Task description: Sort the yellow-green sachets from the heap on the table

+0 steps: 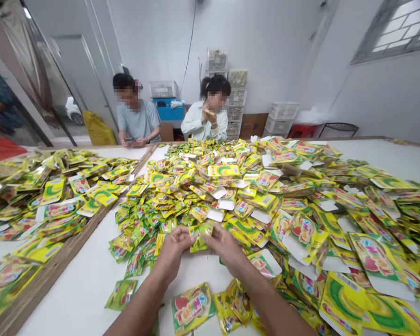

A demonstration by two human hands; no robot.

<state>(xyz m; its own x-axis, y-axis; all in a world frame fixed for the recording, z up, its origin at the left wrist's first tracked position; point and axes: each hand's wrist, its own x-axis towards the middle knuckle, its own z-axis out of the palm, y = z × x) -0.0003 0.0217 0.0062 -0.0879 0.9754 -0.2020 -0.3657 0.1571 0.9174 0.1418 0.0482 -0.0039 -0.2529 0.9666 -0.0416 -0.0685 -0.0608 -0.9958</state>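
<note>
Both hands meet over the table's near middle, pinching small shiny yellow-green candy packets (200, 238) between them. My left hand (175, 247) grips the left side with thumb and fingers, and my right hand (227, 248) the right side. Whether it is one packet or two side by side is hard to tell. Loose green packets (136, 261) lie just left of my left hand. Below my wrists, a flat yellow-green printed box (192, 308) rests on the white tabletop, with several yellow packets (233, 303) beside it under my right forearm.
A large heap of flat printed boxes (259, 200) covers the middle and right. Beyond a wooden divider strip (66, 252), another heap of boxes (56, 191) lies at left. Two people (138, 116) sit across the table. Stacked crates (236, 102) stand by the wall.
</note>
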